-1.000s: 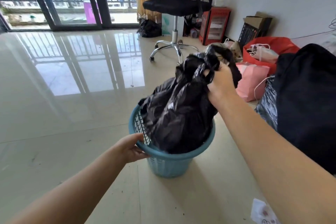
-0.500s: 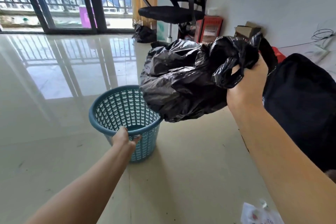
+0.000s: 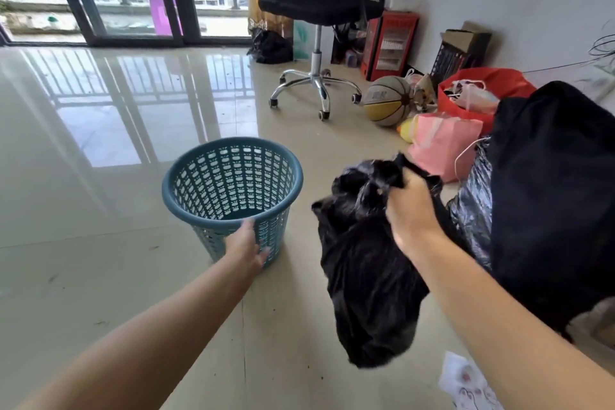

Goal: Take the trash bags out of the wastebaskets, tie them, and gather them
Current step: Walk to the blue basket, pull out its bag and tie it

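Observation:
A blue perforated wastebasket (image 3: 233, 183) stands upright on the tiled floor, with no bag in it. My left hand (image 3: 246, 245) rests against its near wall just under the rim, fingers spread on the plastic. My right hand (image 3: 411, 210) grips the bunched neck of a full black trash bag (image 3: 369, 283), which hangs in the air to the right of the basket, above the floor. Another black bag (image 3: 271, 46) lies far back by the curtain.
A black office chair (image 3: 319, 7) stands behind the basket. Along the right wall lie a basketball (image 3: 386, 101), a pink bag (image 3: 442, 143), a red bag (image 3: 482, 83), a red heater (image 3: 389, 43) and a large dark bundle (image 3: 552, 196). A scrap of paper (image 3: 466, 383) lies at bottom right.
The black bag came up out of the basket and swung to the right, then dropped lower. My left hand slid from the rim to the basket's near wall.

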